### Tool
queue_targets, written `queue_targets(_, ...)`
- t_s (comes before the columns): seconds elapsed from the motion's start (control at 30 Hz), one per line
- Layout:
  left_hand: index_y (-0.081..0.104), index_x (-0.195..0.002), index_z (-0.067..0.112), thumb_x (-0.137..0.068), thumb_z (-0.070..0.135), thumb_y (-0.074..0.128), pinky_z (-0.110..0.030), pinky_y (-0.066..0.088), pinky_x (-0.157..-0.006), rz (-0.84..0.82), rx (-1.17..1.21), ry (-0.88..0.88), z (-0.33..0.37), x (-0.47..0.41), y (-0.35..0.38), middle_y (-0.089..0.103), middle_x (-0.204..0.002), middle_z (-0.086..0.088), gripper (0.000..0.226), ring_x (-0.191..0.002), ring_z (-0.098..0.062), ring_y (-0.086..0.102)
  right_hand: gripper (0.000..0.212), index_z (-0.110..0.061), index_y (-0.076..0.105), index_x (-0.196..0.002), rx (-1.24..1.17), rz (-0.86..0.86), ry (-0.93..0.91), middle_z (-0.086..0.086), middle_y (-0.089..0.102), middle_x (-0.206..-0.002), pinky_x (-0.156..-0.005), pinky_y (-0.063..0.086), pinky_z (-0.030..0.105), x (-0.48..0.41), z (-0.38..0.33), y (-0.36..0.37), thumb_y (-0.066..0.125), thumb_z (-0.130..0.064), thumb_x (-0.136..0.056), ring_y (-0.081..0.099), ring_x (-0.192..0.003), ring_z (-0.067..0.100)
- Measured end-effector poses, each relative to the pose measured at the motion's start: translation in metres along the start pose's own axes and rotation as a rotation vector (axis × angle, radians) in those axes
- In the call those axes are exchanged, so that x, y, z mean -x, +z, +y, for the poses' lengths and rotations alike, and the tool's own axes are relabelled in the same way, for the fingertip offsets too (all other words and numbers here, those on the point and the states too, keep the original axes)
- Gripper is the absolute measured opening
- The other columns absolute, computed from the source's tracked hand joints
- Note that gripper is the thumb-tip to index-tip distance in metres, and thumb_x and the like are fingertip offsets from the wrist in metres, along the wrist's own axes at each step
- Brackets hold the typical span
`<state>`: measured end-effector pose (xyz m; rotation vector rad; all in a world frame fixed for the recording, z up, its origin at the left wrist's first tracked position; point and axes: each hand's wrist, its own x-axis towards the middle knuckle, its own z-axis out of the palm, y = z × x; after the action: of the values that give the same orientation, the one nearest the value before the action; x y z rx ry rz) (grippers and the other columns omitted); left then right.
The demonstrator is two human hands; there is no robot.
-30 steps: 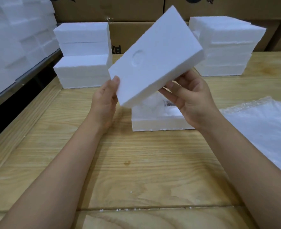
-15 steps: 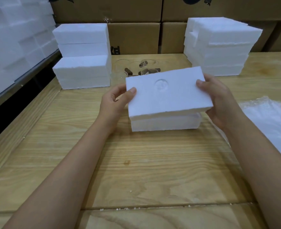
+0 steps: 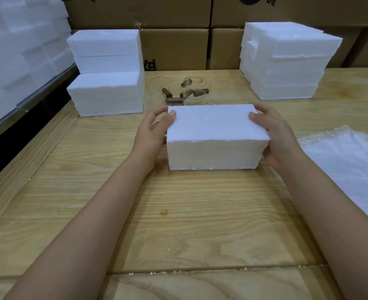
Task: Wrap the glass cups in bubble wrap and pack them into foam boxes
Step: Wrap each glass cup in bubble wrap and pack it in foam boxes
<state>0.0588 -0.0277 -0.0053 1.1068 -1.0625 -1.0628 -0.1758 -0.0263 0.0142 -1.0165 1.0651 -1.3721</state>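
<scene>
A white foam box (image 3: 213, 135) stands on the wooden table (image 3: 178, 213) with its lid set flat on the base. My left hand (image 3: 154, 128) grips the lid's left end, thumb on top. My right hand (image 3: 276, 133) grips the right end, thumb on top and fingers down the side. What is inside the box is hidden. Several clear glass cups (image 3: 195, 97) with brown cork stoppers (image 3: 174, 100) stand behind the box. A sheet of bubble wrap (image 3: 352, 165) lies at the right.
Stacks of foam boxes stand at the back left (image 3: 107, 72) and back right (image 3: 287, 61). Cardboard cartons (image 3: 174, 48) line the back. More foam (image 3: 16, 50) fills a shelf on the left. Foam crumbs dot the table's near seam.
The foam lid was held tilted above the open base, then lowered and levelled. It now sits closed on the base, with both hands still at its ends.
</scene>
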Motion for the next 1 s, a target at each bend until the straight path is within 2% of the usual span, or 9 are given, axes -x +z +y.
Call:
queue_targets(0.17,0.054,-0.107,0.047,-0.095,0.019,0.058,-0.028,0.049,-0.062,-0.036,0.027,0.053,0.001,0.004,0.002,0.066,-0.071,0.006,0.031,-0.067,-0.014,0.059,0.017,-0.032,0.061,-0.091,0.025,-0.043,0.006,-0.011,0.066,-0.071,-0.050,0.042,0.023,-0.001,0.003,-0.002,0.058,-0.016,-0.090,0.059,-0.060,0.009)
queue_targets(0.27,0.060,-0.098,0.037,-0.096,0.016,0.056,-0.023,0.042,-0.048,-0.016,0.062,0.054,0.002,0.009,0.006,0.052,-0.083,-0.013,0.022,-0.061,-0.015,0.050,0.017,-0.029,0.056,-0.078,-0.005,-0.015,0.011,-0.013,0.064,-0.066,-0.048,0.039,0.022,-0.002,0.004,-0.002,0.061,-0.016,-0.089,0.057,-0.057,0.007)
queue_targets(0.37,0.061,-0.086,0.030,-0.095,0.019,0.058,-0.018,0.038,-0.038,0.008,0.070,0.037,0.003,0.011,0.006,0.056,-0.087,-0.005,0.015,-0.057,-0.012,0.049,0.019,-0.029,0.056,-0.074,-0.055,-0.009,0.007,-0.010,0.065,-0.070,-0.048,0.042,0.021,0.001,0.004,-0.002,0.064,-0.019,-0.088,0.058,-0.060,0.009)
queue_targets(0.53,0.062,-0.088,0.026,-0.098,0.031,0.053,-0.020,0.046,-0.054,-0.060,-0.058,0.083,0.005,0.012,-0.005,0.063,-0.086,0.010,0.015,-0.066,-0.006,0.056,0.022,-0.028,0.057,-0.071,0.033,0.002,-0.084,-0.012,0.060,-0.067,-0.042,0.037,0.017,0.006,0.005,-0.010,0.063,-0.040,-0.088,0.051,-0.052,0.008)
queue_targets(0.6,0.058,-0.102,0.030,-0.095,0.046,0.054,-0.021,0.048,-0.067,-0.228,-0.122,0.090,0.005,0.014,-0.015,0.065,-0.097,0.005,0.018,-0.078,-0.008,0.060,0.026,-0.032,0.059,-0.078,0.145,-0.072,-0.121,-0.015,0.060,-0.071,-0.044,0.039,0.018,0.007,0.005,-0.018,0.062,-0.058,-0.080,0.052,-0.053,0.007)
queue_targets(0.67,0.044,-0.118,0.036,-0.084,0.034,0.066,-0.015,0.048,-0.071,-0.437,-0.215,0.069,0.004,0.015,-0.026,0.063,-0.106,0.003,0.040,-0.083,-0.004,0.063,0.036,-0.044,0.053,-0.092,0.321,-0.238,-0.105,-0.020,0.061,-0.073,-0.052,0.042,0.019,0.008,0.006,-0.028,0.068,-0.063,-0.066,0.054,-0.058,0.004)
queue_targets(0.77,0.022,-0.128,0.042,-0.072,-0.003,0.080,-0.016,0.051,-0.074,-0.615,-0.416,0.092,-0.001,0.013,-0.031,0.052,-0.116,0.011,0.093,-0.088,0.008,0.062,0.071,-0.059,0.034,-0.105,0.527,-0.399,-0.028,0.000,0.051,-0.099,-0.074,0.046,0.029,0.006,0.012,-0.036,0.079,-0.046,-0.052,0.053,-0.075,0.016)
queue_targets(0.87,0.017,-0.128,0.049,-0.070,-0.008,0.079,-0.027,0.057,-0.071,-0.579,-0.499,0.127,-0.003,0.013,-0.029,0.050,-0.112,0.016,0.102,-0.085,0.008,0.061,0.085,-0.063,0.028,-0.105,0.607,-0.428,-0.058,0.006,0.041,-0.108,-0.081,0.050,0.050,0.006,0.013,-0.035,0.084,-0.021,-0.057,0.050,-0.086,0.026)
queue_targets(1.0,0.029,-0.123,0.058,-0.065,-0.010,0.081,-0.042,0.056,-0.069,-0.535,-0.398,0.094,-0.007,0.010,-0.032,0.064,-0.097,0.025,0.103,-0.089,0.001,0.064,0.088,-0.058,0.026,-0.111,0.620,-0.464,-0.157,-0.004,0.052,-0.097,-0.062,0.053,0.022,0.004,0.017,-0.042,0.078,0.002,-0.071,0.061,-0.074,0.007)
